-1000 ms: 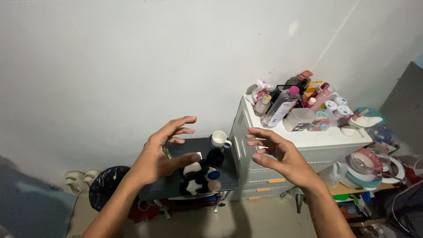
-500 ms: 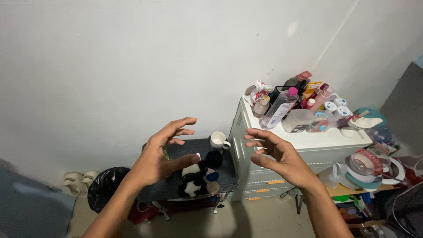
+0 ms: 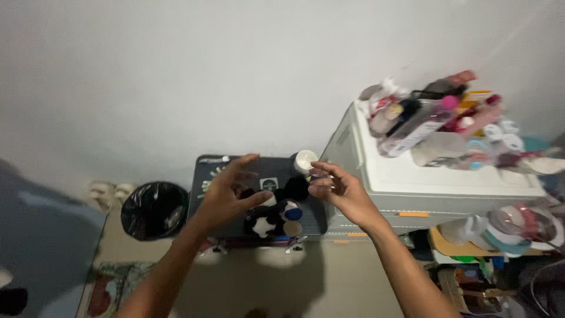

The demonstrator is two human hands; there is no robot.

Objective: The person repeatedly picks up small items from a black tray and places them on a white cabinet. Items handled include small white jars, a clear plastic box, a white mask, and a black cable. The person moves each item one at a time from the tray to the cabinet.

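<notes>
Small room, plain white wall, beige floor. A low dark table (image 3: 235,224) stands against the wall, with a white drawer cabinet (image 3: 412,194) just right of it, its top crowded with bottles (image 3: 435,118), and a black bin (image 3: 154,209) just left of the table. A black-and-white plush toy (image 3: 272,215) lies on the table's right half, long axis running from the wall toward the table's front edge; can't tell which end is the head. A white mug (image 3: 305,159) stands at the table's back right corner. Left hand (image 3: 226,197) hovers over the table beside the toy, fingers spread, holding nothing. Right hand (image 3: 338,189) sits above the table's right edge near the mug, fingers loosely curled, empty.

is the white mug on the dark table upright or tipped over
Upright. The white mug stands on the dark table with its round opening facing up, near the right hand.
</notes>
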